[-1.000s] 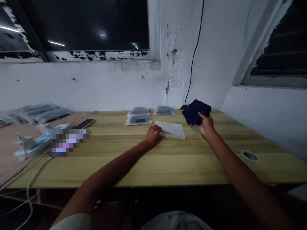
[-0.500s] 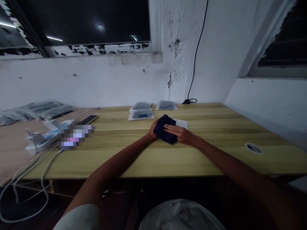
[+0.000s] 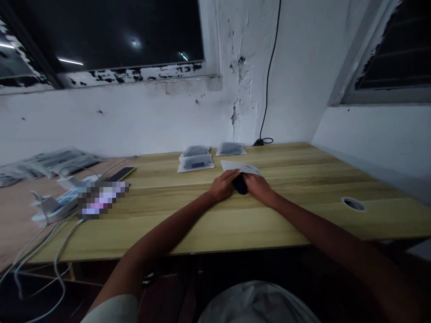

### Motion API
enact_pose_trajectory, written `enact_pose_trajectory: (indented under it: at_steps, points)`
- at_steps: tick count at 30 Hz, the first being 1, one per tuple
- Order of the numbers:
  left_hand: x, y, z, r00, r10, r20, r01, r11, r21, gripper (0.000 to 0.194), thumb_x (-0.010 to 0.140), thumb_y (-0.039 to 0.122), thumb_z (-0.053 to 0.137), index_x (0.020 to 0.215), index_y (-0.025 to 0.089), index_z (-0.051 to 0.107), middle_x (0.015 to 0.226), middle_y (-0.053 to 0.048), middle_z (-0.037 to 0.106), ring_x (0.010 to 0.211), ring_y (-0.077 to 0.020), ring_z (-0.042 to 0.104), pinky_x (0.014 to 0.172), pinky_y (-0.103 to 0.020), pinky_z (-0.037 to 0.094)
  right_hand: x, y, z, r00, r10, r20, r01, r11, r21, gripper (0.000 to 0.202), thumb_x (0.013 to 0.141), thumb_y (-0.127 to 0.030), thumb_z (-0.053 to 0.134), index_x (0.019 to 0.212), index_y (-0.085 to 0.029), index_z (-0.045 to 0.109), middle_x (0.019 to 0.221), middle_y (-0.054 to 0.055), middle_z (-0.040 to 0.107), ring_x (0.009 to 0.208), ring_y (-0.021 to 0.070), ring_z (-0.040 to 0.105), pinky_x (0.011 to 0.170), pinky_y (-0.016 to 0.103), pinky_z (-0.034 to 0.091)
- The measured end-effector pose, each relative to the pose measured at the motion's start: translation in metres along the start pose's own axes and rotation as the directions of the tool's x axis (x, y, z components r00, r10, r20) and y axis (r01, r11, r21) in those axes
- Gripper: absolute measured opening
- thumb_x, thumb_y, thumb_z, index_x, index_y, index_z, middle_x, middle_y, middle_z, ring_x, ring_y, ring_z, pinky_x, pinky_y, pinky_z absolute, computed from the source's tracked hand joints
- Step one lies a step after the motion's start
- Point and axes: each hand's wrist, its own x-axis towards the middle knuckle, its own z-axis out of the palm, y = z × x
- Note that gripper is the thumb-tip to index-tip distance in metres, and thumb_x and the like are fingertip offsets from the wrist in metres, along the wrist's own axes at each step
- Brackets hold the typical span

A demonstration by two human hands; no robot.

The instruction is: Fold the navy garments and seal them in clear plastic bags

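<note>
Peeling white wall [image 3: 151, 114] behind, wood-grain tabletop [image 3: 161, 224] below, and here's the tight spot: navy fabric [image 3: 240, 185] wedged between both hands at the near edge of a white pouch [image 3: 243, 167]! Left hand [image 3: 222, 185] has its fingers bent over that edge; right hand [image 3: 258, 186] has its fingertips hidden, so I can't tell whether either one pinches. Danger? A fold snagging the lip could bunch the fabric or crease the pouch; a loose left hold could let it skid.
</note>
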Motion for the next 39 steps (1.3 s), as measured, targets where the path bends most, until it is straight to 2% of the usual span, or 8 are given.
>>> enact_pose_trajectory:
  at_steps: [4, 8, 13, 16, 18, 25, 31, 39]
  points:
    - [0.005, 0.022, 0.009, 0.996, 0.066, 0.061, -0.071, 0.993, 0.098, 0.072, 0.078, 0.006, 0.051, 0.146, 0.02, 0.032, 0.147, -0.01, 0.044, 0.135, -0.0243, 0.042, 0.105, -0.043, 0.048, 0.003, -0.011, -0.004, 0.929, 0.343, 0.137, -0.317, 0.931, -0.181, 0.028, 0.088, -0.009, 0.044, 0.097, -0.009, 0.071, 0.096, 0.02, 0.072, 0.087, 0.0274, 0.07, 0.076, 0.035, 0.052]
    - [0.007, 0.03, 0.009, 0.994, 0.108, 0.0, -0.107, 0.987, 0.124, 0.052, 0.086, 0.02, 0.054, 0.137, 0.014, 0.043, 0.136, -0.014, 0.054, 0.126, -0.0249, 0.05, 0.106, -0.043, 0.046, 0.003, -0.014, -0.006, 0.933, 0.354, 0.061, -0.339, 0.925, -0.172, 0.026, 0.088, -0.014, 0.046, 0.097, -0.011, 0.071, 0.096, 0.019, 0.072, 0.085, 0.0268, 0.069, 0.073, 0.033, 0.051]
    - [0.008, 0.025, -0.001, 0.998, -0.056, 0.004, 0.054, 0.975, 0.217, 0.026, 0.087, 0.023, 0.057, 0.112, 0.015, 0.058, 0.114, -0.011, 0.064, 0.108, -0.0236, 0.057, 0.091, -0.037, 0.052, -0.002, -0.005, -0.007, 0.998, -0.058, -0.008, 0.058, 0.997, -0.046, 0.024, 0.087, -0.013, 0.049, 0.101, -0.01, 0.069, 0.098, 0.018, 0.07, 0.091, 0.0279, 0.066, 0.083, 0.038, 0.052]
    - [0.008, 0.016, -0.008, 0.976, -0.213, 0.037, 0.191, 0.93, 0.313, 0.009, 0.086, 0.017, 0.055, 0.094, 0.018, 0.059, 0.096, -0.01, 0.064, 0.095, -0.0229, 0.058, 0.081, -0.035, 0.051, -0.005, 0.003, -0.013, 0.923, -0.349, -0.161, 0.37, 0.921, 0.121, 0.033, 0.088, -0.012, 0.049, 0.118, -0.017, 0.062, 0.112, 0.012, 0.067, 0.107, 0.0256, 0.061, 0.097, 0.042, 0.049]
    - [0.009, 0.009, -0.012, 0.958, -0.285, 0.039, 0.252, 0.898, 0.361, 0.005, 0.085, 0.016, 0.055, 0.089, 0.018, 0.057, 0.09, -0.01, 0.063, 0.09, -0.0237, 0.058, 0.081, -0.036, 0.048, -0.006, 0.008, -0.017, 0.881, -0.403, -0.249, 0.451, 0.873, 0.186, 0.041, 0.088, -0.013, 0.053, 0.127, -0.021, 0.056, 0.122, 0.011, 0.062, 0.116, 0.0259, 0.055, 0.103, 0.046, 0.045]
    - [0.009, -0.01, -0.014, 0.941, -0.307, 0.142, 0.227, 0.885, 0.407, 0.019, 0.083, 0.012, 0.054, 0.101, 0.016, 0.056, 0.086, -0.01, 0.064, 0.084, -0.0239, 0.059, 0.082, -0.036, 0.042, -0.004, 0.033, 0.007, 0.919, 0.218, -0.328, -0.111, 0.943, 0.314, 0.063, 0.073, -0.03, 0.077, 0.129, -0.017, 0.053, 0.13, 0.019, 0.049, 0.125, 0.0368, 0.043, 0.104, 0.06, 0.038]
    - [0.007, -0.015, -0.02, 0.972, -0.122, 0.199, 0.039, 0.926, 0.375, 0.016, 0.078, 0.015, 0.061, 0.093, 0.018, 0.061, 0.112, -0.013, 0.062, 0.108, -0.0279, 0.054, 0.09, -0.04, 0.042, -0.003, 0.053, 0.029, 0.966, 0.176, -0.19, -0.045, 0.837, 0.545, 0.054, 0.074, -0.045, 0.075, 0.118, -0.018, 0.058, 0.111, 0.011, 0.059, 0.095, 0.0228, 0.061, 0.083, 0.04, 0.054]
    - [0.004, -0.006, -0.012, 0.981, -0.062, 0.185, 0.022, 0.977, 0.214, 0.023, 0.084, 0.015, 0.052, 0.106, 0.019, 0.057, 0.111, -0.011, 0.064, 0.108, -0.0227, 0.057, 0.093, -0.036, 0.045, -0.003, 0.032, 0.022, 0.923, 0.268, -0.276, -0.149, 0.91, 0.387, 0.048, 0.067, -0.055, 0.075, 0.094, -0.021, 0.056, 0.095, 0.005, 0.058, 0.084, 0.0215, 0.059, 0.075, 0.035, 0.05]
